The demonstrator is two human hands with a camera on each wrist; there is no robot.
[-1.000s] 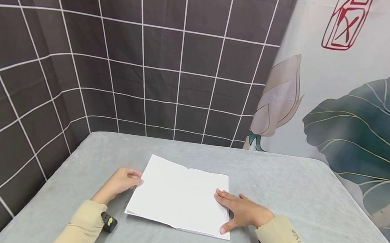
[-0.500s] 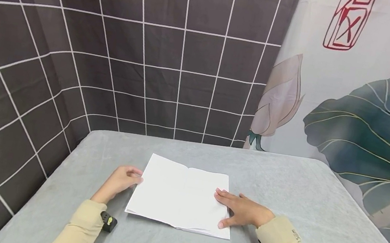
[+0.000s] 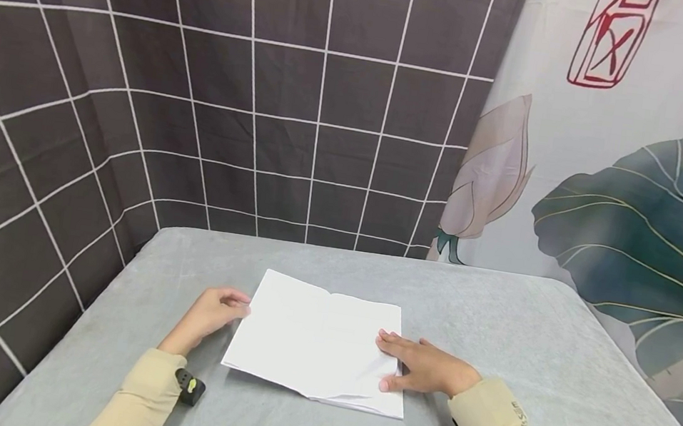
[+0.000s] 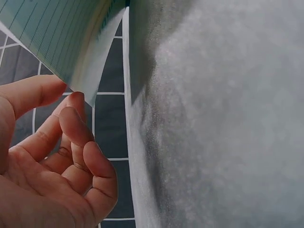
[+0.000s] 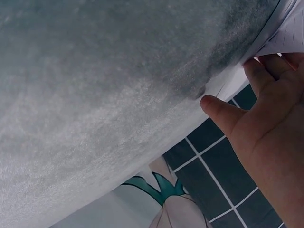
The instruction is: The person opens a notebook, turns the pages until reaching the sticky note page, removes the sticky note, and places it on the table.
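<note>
A notebook lies spread open on the grey table, its pages white in the head view. Along its left edge, my left hand pinches the sheets between thumb and forefinger. From underneath, the left wrist view shows this raised notebook corner, teal and lined, at the fingertips of the left hand. My right hand rests on the right page with straight fingers, thumb on the paper. In the right wrist view the fingers of the right hand touch the page edge; its thumb is hidden there.
The grey cloth-covered table extends on all sides of the notebook. Behind it hangs a dark curtain with white grid lines. A lotus-printed cloth hangs at the right.
My right thumb has slid inward and away from the near edge, and the right page bulges up near its front. The left hand keeps its hold and has barely shifted.
</note>
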